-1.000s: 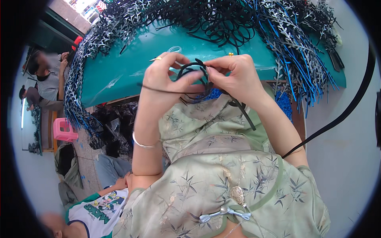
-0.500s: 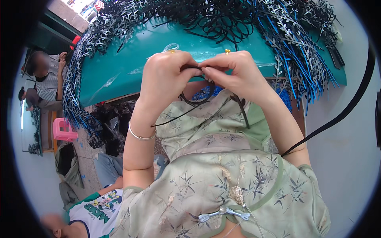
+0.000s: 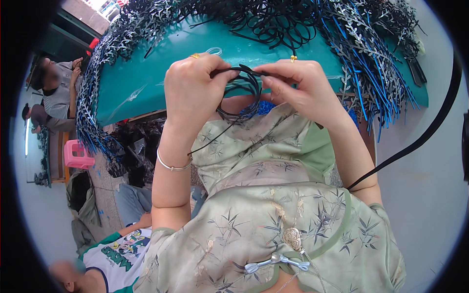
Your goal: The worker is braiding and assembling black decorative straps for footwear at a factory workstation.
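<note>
A loose coil of thin black cord (image 3: 255,100) hangs between my two hands, over my lap. My left hand (image 3: 193,93) pinches the coil's upper left side between thumb and fingers. On the other side my right hand (image 3: 305,90) pinches a strand of the same cord where it leaves the top of the coil. One thin tail of it trails down past my left wrist. The fingers of both hands are bent closed, and their tips partly cover the cord.
Ahead is a green-covered table (image 3: 156,53). Black looped cords (image 3: 278,29) lie along its far side, with silvery leaf-patterned and blue strips (image 3: 361,63) hanging over the right end. A pink stool (image 3: 78,155) stands left; one person (image 3: 115,259) sits close at lower left, others farther off.
My hands have drawn apart, the left one shifting left and the right one right. More of the coil shows between them, and its loops have opened out.
</note>
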Action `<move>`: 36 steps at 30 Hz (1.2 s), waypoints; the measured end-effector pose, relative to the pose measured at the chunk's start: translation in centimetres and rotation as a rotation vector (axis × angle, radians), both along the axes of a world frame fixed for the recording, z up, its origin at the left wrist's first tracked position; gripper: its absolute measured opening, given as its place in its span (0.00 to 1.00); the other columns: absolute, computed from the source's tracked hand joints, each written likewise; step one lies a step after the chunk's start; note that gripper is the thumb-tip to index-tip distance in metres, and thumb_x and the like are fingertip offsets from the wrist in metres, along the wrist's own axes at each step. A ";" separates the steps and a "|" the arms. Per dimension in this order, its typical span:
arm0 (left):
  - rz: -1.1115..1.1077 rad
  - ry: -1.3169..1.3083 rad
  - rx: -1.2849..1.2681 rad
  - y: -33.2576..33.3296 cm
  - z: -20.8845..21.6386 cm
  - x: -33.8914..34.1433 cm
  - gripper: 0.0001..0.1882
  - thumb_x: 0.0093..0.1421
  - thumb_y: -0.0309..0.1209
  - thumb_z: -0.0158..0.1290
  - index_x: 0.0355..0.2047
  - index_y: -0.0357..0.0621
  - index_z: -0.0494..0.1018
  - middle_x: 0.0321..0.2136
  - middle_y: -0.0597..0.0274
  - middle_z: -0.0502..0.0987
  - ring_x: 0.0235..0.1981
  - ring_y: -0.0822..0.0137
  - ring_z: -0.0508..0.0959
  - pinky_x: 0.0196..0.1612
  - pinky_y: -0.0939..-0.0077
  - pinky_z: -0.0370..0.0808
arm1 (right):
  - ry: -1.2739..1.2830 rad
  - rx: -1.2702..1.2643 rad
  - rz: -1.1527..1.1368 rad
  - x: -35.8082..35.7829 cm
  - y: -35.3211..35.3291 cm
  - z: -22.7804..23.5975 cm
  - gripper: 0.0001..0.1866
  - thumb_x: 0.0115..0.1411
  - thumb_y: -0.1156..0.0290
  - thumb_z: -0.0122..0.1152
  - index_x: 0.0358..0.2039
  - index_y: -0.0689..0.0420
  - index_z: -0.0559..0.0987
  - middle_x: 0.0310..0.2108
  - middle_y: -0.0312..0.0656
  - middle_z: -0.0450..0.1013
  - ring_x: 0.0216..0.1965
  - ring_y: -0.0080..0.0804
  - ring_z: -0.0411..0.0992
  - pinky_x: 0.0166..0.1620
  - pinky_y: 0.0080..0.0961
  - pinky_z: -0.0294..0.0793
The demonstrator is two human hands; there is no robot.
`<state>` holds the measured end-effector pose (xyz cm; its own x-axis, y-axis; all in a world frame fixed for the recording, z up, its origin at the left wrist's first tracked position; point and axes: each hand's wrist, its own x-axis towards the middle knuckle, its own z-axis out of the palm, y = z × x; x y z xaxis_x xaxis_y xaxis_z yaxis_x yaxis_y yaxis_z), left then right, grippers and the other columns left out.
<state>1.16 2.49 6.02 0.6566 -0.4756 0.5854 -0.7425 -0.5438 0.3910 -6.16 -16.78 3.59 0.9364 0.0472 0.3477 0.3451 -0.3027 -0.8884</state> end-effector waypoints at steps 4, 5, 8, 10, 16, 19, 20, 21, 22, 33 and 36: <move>0.018 -0.011 -0.007 0.1 0.0 0.0 0.05 0.44 0.22 0.64 0.25 0.36 0.80 0.21 0.56 0.80 0.22 0.69 0.81 0.26 0.80 0.74 | -0.241 -0.166 -0.052 0.6 -0.1 -0.8 0.08 0.55 0.75 0.61 0.36 0.62 0.82 0.23 0.46 0.76 0.23 0.36 0.75 0.28 0.27 0.71; 0.027 -0.007 -0.011 0.1 0.0 0.0 0.05 0.45 0.22 0.64 0.25 0.36 0.80 0.21 0.56 0.80 0.22 0.69 0.81 0.25 0.80 0.74 | -0.247 -0.187 -0.061 0.5 0.1 -0.6 0.08 0.55 0.74 0.61 0.36 0.62 0.82 0.24 0.46 0.76 0.23 0.37 0.75 0.28 0.27 0.72; 0.044 -0.014 -0.017 0.1 0.0 -0.2 0.05 0.45 0.22 0.64 0.24 0.36 0.80 0.21 0.56 0.80 0.21 0.68 0.80 0.25 0.80 0.74 | -0.259 -0.239 -0.070 0.1 0.3 -0.1 0.08 0.55 0.74 0.61 0.35 0.61 0.82 0.24 0.46 0.76 0.24 0.38 0.75 0.29 0.27 0.71; 0.045 -0.044 -0.014 0.1 0.0 -0.2 0.05 0.45 0.22 0.63 0.24 0.36 0.80 0.20 0.56 0.80 0.21 0.68 0.80 0.25 0.80 0.73 | -0.280 -0.249 -0.082 0.1 0.4 -0.2 0.08 0.55 0.74 0.62 0.35 0.62 0.82 0.24 0.46 0.76 0.24 0.38 0.75 0.28 0.27 0.71; 0.072 -0.077 -0.067 0.0 -0.1 -0.5 0.05 0.45 0.29 0.62 0.21 0.41 0.79 0.20 0.56 0.77 0.23 0.56 0.78 0.27 0.67 0.73 | -0.237 -0.195 -0.092 -0.1 0.9 -0.4 0.08 0.57 0.75 0.60 0.37 0.63 0.81 0.23 0.43 0.75 0.25 0.32 0.73 0.27 0.25 0.72; 0.101 -0.114 -0.063 -0.1 0.0 -0.8 0.05 0.46 0.29 0.62 0.20 0.42 0.78 0.20 0.57 0.77 0.23 0.57 0.78 0.27 0.68 0.73 | -0.199 -0.159 -0.079 -0.1 0.9 -0.4 0.09 0.58 0.77 0.59 0.39 0.64 0.81 0.24 0.41 0.74 0.25 0.26 0.72 0.27 0.22 0.73; 0.104 -0.131 -0.062 -0.1 0.0 -0.9 0.05 0.46 0.29 0.62 0.20 0.42 0.78 0.20 0.58 0.77 0.22 0.57 0.77 0.26 0.68 0.72 | -0.213 -0.136 -0.102 -0.1 1.2 -0.4 0.08 0.57 0.74 0.61 0.37 0.63 0.82 0.23 0.44 0.75 0.23 0.32 0.73 0.27 0.24 0.71; 0.106 -0.147 -0.061 -0.1 0.0 -1.1 0.05 0.46 0.29 0.62 0.20 0.42 0.77 0.20 0.58 0.77 0.22 0.58 0.77 0.26 0.68 0.72 | -0.227 -0.113 -0.125 0.0 1.3 -0.5 0.08 0.56 0.72 0.62 0.34 0.61 0.82 0.23 0.46 0.76 0.22 0.38 0.74 0.27 0.27 0.69; 0.108 -0.164 -0.060 -0.1 0.0 -1.1 0.05 0.46 0.29 0.62 0.20 0.42 0.77 0.20 0.59 0.77 0.22 0.58 0.77 0.25 0.68 0.72 | -0.213 -0.110 -0.133 0.0 1.4 -0.4 0.08 0.56 0.72 0.62 0.34 0.61 0.82 0.23 0.46 0.76 0.22 0.37 0.73 0.27 0.27 0.69; 0.080 -0.291 -0.082 0.2 0.0 -1.6 0.04 0.46 0.23 0.62 0.23 0.39 0.78 0.20 0.61 0.77 0.19 0.65 0.76 0.24 0.75 0.70 | -0.269 -0.205 -0.177 -0.1 0.8 0.7 0.06 0.54 0.73 0.63 0.30 0.62 0.82 0.22 0.45 0.75 0.21 0.35 0.73 0.25 0.26 0.68; 0.073 -0.302 -0.082 0.2 0.0 -1.8 0.04 0.46 0.21 0.62 0.24 0.36 0.78 0.19 0.59 0.77 0.19 0.68 0.76 0.24 0.78 0.70 | -0.274 -0.213 -0.168 -0.3 0.6 1.4 0.06 0.54 0.74 0.63 0.29 0.63 0.82 0.21 0.44 0.75 0.21 0.36 0.73 0.26 0.27 0.69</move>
